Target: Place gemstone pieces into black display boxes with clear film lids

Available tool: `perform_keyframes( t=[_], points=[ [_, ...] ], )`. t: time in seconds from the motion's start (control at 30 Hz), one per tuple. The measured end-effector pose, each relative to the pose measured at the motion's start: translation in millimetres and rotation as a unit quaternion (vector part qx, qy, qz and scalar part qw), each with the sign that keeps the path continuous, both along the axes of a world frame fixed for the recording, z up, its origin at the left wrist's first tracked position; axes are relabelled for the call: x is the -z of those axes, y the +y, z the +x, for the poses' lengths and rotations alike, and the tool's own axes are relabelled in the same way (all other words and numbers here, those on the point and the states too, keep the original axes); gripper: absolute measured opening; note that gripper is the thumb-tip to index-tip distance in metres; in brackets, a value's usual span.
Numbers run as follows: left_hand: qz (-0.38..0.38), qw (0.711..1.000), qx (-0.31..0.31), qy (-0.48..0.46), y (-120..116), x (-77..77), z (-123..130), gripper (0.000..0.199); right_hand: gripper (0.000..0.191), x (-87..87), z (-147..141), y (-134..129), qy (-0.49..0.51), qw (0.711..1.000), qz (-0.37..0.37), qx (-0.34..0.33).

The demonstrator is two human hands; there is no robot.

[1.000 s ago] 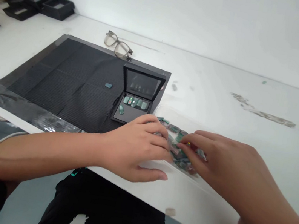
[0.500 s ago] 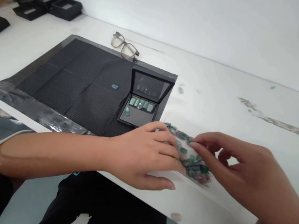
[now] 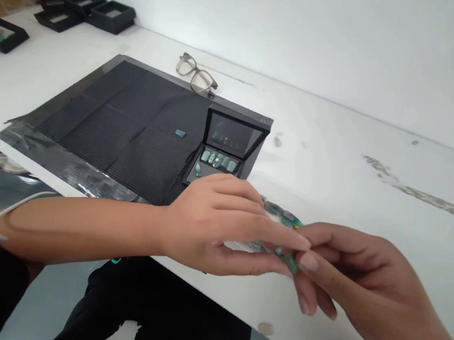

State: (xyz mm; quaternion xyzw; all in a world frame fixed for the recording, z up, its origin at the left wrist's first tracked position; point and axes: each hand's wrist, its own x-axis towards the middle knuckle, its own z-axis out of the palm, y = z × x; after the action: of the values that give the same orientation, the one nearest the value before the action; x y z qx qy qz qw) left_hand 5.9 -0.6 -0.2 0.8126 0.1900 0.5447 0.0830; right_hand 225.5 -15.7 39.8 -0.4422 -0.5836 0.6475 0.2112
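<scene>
1. Monitoring from a distance, I observed the left hand and right hand meeting fingertip to fingertip at the clear tray.
2. Left grip: thumb and forefinger converged. Right grip: pinched. I could not tell what, if anything, either grasped.
3. Green nail tips lay in the tray, partly hidden by the fingers.
4. An open black case stood on the dark mat, left of the tray.

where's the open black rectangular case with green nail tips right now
In the head view, the open black rectangular case sits near the centre, on the right end of the ribbed black mat, just beyond the person's left hand.
</scene>
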Motion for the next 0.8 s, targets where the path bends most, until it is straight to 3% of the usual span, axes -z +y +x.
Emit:
perform_keyframes(
  t=[0.1,0.23,0.37,0.63,0.8],
  points=[
    [0.012,1.0,-0.019,0.012,1,2.0,-1,0.035,0.027,-3.9,-6,-1,-0.008,0.999,0.006,0.048],
    [0.063,0.996,-0.049,0.036,5,2.4,-3,0.03,0.033,-6.4,-11,-5,-0.003,0.999,-0.002,0.033],
    [0.11,0.993,-0.03,0.036,9,-2.4,-3,0.033,0.031,-4.6,-10,-7,0.024,1.0,-0.006,0.018],
    [0.056,0.998,0.013,0.014,8,-9.1,-5,0.031,0.025,-3.0,-5,-4,-0.014,0.988,0.152,0.03],
    [-0.005,0.997,0.038,-0.069,6,-10.2,-4,0.025,0.021,1.5,-1,-5,-0.058,0.958,0.262,0.105]
  ],
)
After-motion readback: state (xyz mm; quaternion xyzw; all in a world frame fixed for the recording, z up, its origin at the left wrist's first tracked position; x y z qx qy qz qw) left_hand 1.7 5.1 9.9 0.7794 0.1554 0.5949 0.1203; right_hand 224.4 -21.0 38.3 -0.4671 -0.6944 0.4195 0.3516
